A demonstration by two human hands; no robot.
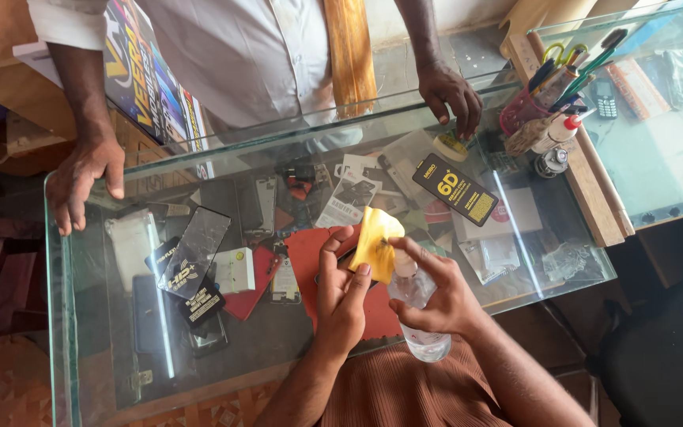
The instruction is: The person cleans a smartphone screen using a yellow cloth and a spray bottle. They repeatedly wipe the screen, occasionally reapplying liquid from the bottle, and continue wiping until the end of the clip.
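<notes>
The counter top [120, 332] is clear, glossy glass with bright reflected streaks. A soft yellow cloth [375, 242] looks matt beside the transparent smooth plastic bottle [419, 304], and a matt red mat [307, 257] lies under them. To the far right, a strip of bare wood [594, 198] looks dull and slightly rough.

We saw a glass display counter [104, 316] carrying the goods, its top a clear pane. On the glass lay a black and yellow packet [455, 188], a dark phone screen panel [195, 247], a small black packet [202, 302], a red mat [310, 261] and a roll of tape [450, 146]. A pink pen holder [520, 112] and a small white bottle [553, 134] stood at the far corner beside a wooden strip [590, 190].
</notes>
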